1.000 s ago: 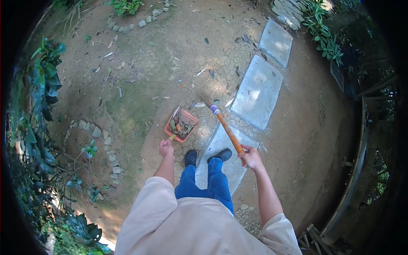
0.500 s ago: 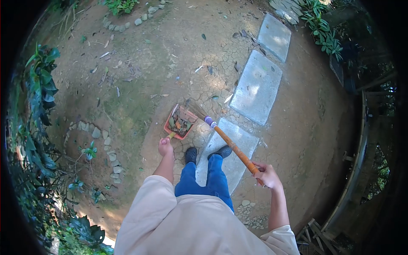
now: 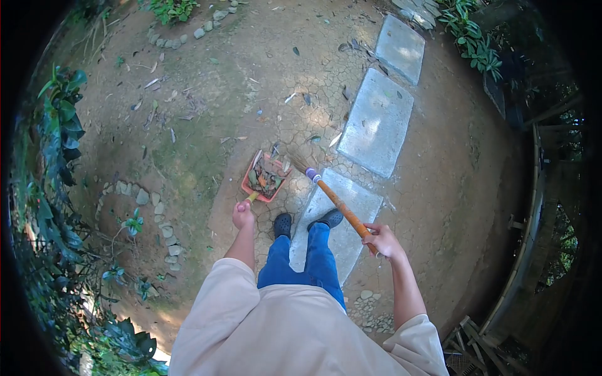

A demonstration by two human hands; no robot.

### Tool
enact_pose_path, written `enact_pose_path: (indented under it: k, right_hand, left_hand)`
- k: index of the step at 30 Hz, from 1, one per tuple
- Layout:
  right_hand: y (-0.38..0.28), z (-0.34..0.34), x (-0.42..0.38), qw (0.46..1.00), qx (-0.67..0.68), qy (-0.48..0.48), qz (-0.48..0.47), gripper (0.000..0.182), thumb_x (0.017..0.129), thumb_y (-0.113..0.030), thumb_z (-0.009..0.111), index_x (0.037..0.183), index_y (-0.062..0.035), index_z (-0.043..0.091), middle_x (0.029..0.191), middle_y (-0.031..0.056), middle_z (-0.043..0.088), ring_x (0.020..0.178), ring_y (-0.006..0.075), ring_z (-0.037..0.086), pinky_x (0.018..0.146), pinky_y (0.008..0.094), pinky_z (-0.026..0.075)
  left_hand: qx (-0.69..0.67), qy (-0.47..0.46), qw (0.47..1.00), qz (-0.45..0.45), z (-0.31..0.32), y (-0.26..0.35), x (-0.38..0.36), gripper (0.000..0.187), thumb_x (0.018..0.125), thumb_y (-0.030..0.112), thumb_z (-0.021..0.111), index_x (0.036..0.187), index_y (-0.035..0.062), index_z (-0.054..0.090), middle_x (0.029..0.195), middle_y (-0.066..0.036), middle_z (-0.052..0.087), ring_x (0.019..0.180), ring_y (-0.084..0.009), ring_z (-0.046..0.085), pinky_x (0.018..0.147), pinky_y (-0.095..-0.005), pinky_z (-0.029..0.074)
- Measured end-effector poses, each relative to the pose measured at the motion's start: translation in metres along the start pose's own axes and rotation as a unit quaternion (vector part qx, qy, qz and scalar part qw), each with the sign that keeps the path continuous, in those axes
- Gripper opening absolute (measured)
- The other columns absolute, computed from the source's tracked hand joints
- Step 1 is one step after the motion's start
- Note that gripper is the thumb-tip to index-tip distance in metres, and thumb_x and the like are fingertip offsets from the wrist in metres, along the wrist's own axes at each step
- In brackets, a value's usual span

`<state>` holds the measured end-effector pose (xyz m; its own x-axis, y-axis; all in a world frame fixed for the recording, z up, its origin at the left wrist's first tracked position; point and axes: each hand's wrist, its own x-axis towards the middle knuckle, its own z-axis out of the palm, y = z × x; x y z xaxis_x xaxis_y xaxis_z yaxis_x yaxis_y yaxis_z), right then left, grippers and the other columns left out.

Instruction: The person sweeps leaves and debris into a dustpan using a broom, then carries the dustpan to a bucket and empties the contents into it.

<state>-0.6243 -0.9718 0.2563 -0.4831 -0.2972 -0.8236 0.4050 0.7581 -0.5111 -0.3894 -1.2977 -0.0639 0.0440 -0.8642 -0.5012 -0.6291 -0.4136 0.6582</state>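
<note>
My left hand (image 3: 242,215) is closed round the yellowish handle of an orange-red dustpan (image 3: 244,183), which rests on the cracked soil in front of my feet. Dry leaves (image 3: 266,179) lie piled inside the pan. In my right hand (image 3: 382,240) is the orange-brown stick of a broom (image 3: 342,207), gripped near its upper end. Purple binding joins the stick to thin bristles, which fan out on the ground just right of the dustpan's far edge. A few leaves lie at that far edge.
Concrete slabs (image 3: 376,122) run from under my right shoe (image 3: 327,219) toward the upper right. Stone borders (image 3: 143,197) ring small plants at left. Leafy bushes (image 3: 59,125) line the left side. Scattered leaves dot the soil ahead. A wooden frame (image 3: 473,341) stands at lower right.
The broom's bristles have shifted right, away from the dustpan's mouth, and my right hand has moved slightly left and up. The leaves in and at the pan sit differently.
</note>
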Motion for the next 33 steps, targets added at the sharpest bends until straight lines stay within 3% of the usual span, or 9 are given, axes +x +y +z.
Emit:
enact_pose_path:
  k: [10, 23, 29, 33]
  right_hand:
    - [0.006, -0.004, -0.059, 1.000, 0.022, -0.019, 0.010, 0.064, 0.072, -0.004, 0.067, 0.134, 0.0082, 0.053, 0.069, 0.0075, 0.063, 0.045, 0.0127, 0.053, 0.042, 0.0291, 0.041]
    - [-0.016, 0.016, 0.009, 0.997, -0.020, 0.044, -0.056, 0.064, 0.073, -0.003, 0.067, 0.135, 0.0083, 0.052, 0.068, 0.0090, 0.062, 0.045, 0.0139, 0.053, 0.043, 0.0303, 0.041]
    - [-0.013, 0.035, 0.043, 0.996, -0.041, 0.042, -0.064, 0.063, 0.072, -0.009, 0.066, 0.132, 0.0061, 0.056, 0.061, 0.0097, 0.061, 0.046, 0.0162, 0.057, 0.046, 0.0324, 0.045]
    - [-0.014, 0.025, 0.030, 0.996, -0.081, -0.017, -0.026, 0.066, 0.071, -0.006, 0.068, 0.134, 0.0061, 0.055, 0.068, 0.0096, 0.063, 0.045, 0.0144, 0.054, 0.044, 0.0304, 0.044]
  left_hand:
    - [0.032, 0.017, 0.999, 0.013, -0.012, 0.013, -0.016, 0.040, 0.085, 0.022, 0.075, 0.122, 0.0100, 0.063, 0.118, -0.013, 0.067, 0.107, -0.0281, 0.064, 0.095, -0.0379, 0.049]
    - [0.024, 0.012, 0.999, 0.038, -0.005, -0.001, -0.007, 0.045, 0.084, 0.023, 0.076, 0.124, 0.0081, 0.062, 0.119, -0.013, 0.066, 0.108, -0.0271, 0.064, 0.096, -0.0364, 0.048]
    - [0.040, 0.011, 0.999, 0.010, -0.015, 0.022, -0.026, 0.044, 0.085, 0.023, 0.076, 0.125, 0.0085, 0.062, 0.119, -0.012, 0.067, 0.108, -0.0255, 0.064, 0.096, -0.0359, 0.048]
    - [0.029, 0.012, 0.999, 0.017, -0.013, 0.014, -0.021, 0.042, 0.086, 0.023, 0.075, 0.124, 0.0103, 0.062, 0.117, -0.012, 0.067, 0.106, -0.0246, 0.064, 0.095, -0.0355, 0.049]
